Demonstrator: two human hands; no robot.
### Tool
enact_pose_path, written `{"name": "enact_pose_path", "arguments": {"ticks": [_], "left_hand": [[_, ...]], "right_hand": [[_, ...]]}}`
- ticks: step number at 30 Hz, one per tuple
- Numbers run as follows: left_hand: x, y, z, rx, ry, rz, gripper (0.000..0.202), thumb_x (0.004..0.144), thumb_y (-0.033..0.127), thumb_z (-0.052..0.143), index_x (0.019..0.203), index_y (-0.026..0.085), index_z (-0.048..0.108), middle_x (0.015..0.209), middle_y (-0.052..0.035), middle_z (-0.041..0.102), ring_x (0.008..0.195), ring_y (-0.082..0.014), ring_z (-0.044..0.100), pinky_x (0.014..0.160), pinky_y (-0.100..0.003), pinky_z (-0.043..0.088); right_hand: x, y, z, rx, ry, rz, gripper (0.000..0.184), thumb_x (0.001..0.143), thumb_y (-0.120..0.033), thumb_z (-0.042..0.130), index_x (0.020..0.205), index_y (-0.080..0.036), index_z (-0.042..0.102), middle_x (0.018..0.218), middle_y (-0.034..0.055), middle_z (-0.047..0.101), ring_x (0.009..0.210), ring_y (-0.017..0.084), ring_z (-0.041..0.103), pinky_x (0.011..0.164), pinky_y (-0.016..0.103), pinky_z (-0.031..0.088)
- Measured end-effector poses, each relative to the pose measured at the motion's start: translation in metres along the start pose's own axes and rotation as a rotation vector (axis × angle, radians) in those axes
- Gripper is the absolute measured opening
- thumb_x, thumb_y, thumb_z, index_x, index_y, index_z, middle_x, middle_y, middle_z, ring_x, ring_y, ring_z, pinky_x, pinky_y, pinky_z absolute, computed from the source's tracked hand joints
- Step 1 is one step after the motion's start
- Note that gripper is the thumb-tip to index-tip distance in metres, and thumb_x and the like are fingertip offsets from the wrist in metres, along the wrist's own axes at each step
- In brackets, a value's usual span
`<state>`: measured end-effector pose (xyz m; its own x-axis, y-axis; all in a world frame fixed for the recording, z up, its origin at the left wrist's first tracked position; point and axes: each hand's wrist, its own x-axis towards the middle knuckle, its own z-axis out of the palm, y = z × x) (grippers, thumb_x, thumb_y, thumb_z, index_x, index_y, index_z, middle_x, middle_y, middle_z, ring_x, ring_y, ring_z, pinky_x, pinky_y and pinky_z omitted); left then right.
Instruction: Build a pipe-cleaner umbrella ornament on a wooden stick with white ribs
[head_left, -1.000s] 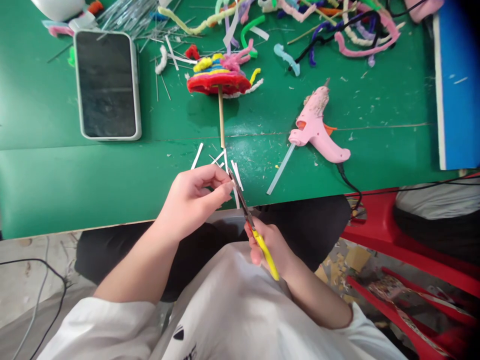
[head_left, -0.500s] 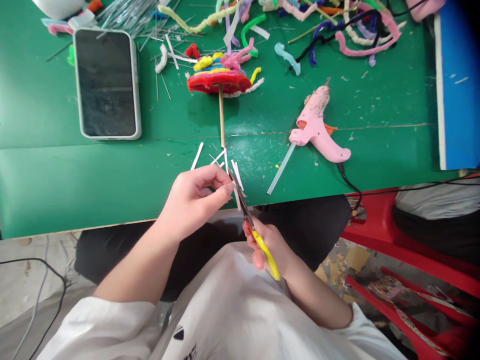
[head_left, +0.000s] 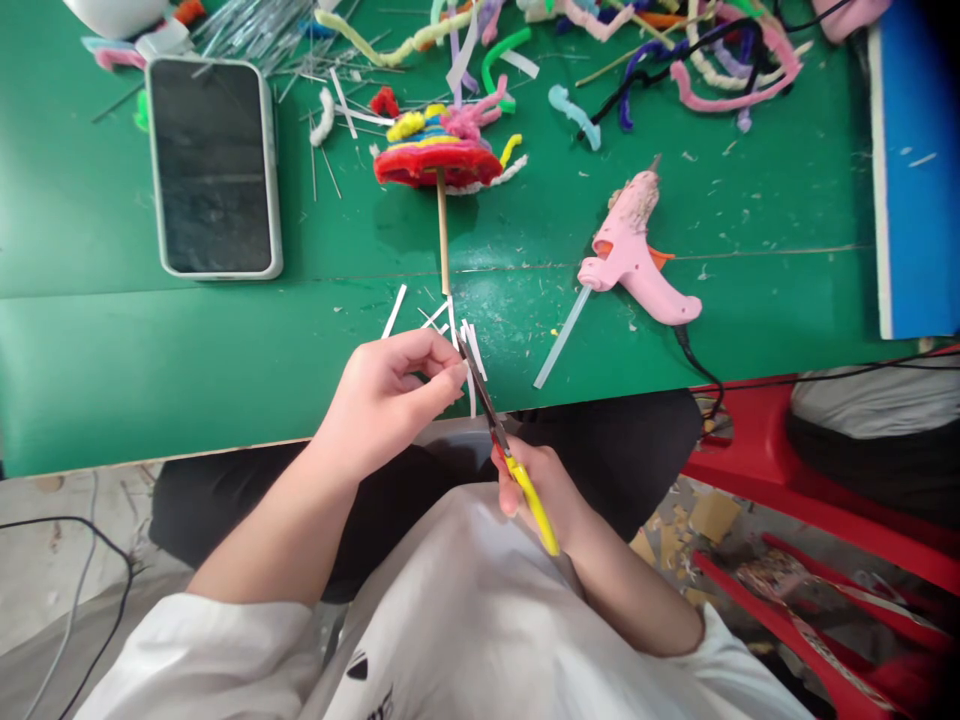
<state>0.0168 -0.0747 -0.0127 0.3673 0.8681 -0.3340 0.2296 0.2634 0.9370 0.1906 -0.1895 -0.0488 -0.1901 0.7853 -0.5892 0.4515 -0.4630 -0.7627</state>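
My left hand (head_left: 386, 400) is at the table's front edge, thumb and forefinger pinched on a narrow white paper strip (head_left: 472, 395). My right hand (head_left: 551, 490) grips scissors with yellow handles (head_left: 534, 505), their blades (head_left: 484, 385) pointing away from me beside the left fingertips. The blades look nearly closed along the strip. Several cut white paper slivers (head_left: 475, 350) lie just beyond the fingers. Behind them is a colourful pipe-cleaner piece (head_left: 439, 165) with a red underside, on a wooden stick (head_left: 444, 240) that points toward me.
To the right lies a pink glue gun (head_left: 634, 250) with a glue stick (head_left: 562, 337) in it and a cord. A phone (head_left: 214, 165) rests at left. Loose pipe cleaners (head_left: 739, 100) and thin wires (head_left: 255, 35) spread along the back. A red chair (head_left: 750, 430) stands at right.
My right hand has shifted slightly and its fingers have drawn in, bringing the scissors closer to closed. Another small white sliver shows near the blade tips. My left hand has stayed in place.
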Motion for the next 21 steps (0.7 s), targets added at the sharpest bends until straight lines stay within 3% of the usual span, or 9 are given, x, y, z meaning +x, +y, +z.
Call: {"name": "enact_pose_path", "arguments": {"ticks": [5,8,11,16,21], "left_hand": [[0.000,0.003,-0.003,0.039,0.094,0.025,0.012,0.077,0.024,0.063,0.069,0.015,0.061,0.060,0.0016,0.061,0.054,-0.0082,0.055,0.049,-0.017,0.044],[0.000,0.004,-0.006,0.166,0.222,0.056,0.012,0.077,0.024,0.062,0.070,0.016,0.062,0.057,0.0034,0.057,0.052,-0.0072,0.052,0.049,-0.017,0.041],[0.002,0.003,-0.010,0.310,0.262,0.084,0.011,0.078,0.026,0.061,0.072,0.017,0.064,0.058,0.0040,0.057,0.053,-0.0070,0.051,0.052,-0.018,0.040],[0.007,0.002,-0.016,0.518,0.268,0.105,0.016,0.081,0.031,0.058,0.078,0.018,0.067,0.060,0.0037,0.061,0.052,-0.0080,0.050,0.055,-0.020,0.038],[0.012,0.000,-0.022,0.772,0.307,0.140,0.020,0.085,0.032,0.054,0.084,0.021,0.071,0.066,0.0006,0.066,0.060,-0.0127,0.056,0.060,-0.024,0.037]], "right_hand": [[0.001,0.007,0.000,0.120,0.049,-0.058,0.050,0.076,-0.072,0.050,0.071,-0.023,0.041,0.053,-0.0052,0.042,0.049,0.011,0.036,0.048,0.025,0.030],[0.000,0.012,0.000,0.234,0.069,-0.064,0.061,0.070,-0.083,0.050,0.074,-0.023,0.044,0.050,-0.0069,0.040,0.046,0.010,0.034,0.045,0.024,0.029],[-0.003,0.016,-0.004,0.301,0.092,-0.070,0.067,0.065,-0.088,0.048,0.078,-0.023,0.045,0.048,-0.0078,0.042,0.043,0.010,0.033,0.043,0.024,0.029],[-0.008,0.017,-0.022,0.269,0.220,-0.163,0.062,0.071,-0.082,0.050,0.085,-0.022,0.051,0.051,-0.0072,0.046,0.043,0.010,0.037,0.044,0.024,0.032],[-0.020,0.010,-0.058,0.167,0.514,-0.212,0.047,0.079,-0.068,0.053,0.092,-0.022,0.055,0.055,-0.0064,0.046,0.045,0.011,0.040,0.047,0.025,0.037]]}}
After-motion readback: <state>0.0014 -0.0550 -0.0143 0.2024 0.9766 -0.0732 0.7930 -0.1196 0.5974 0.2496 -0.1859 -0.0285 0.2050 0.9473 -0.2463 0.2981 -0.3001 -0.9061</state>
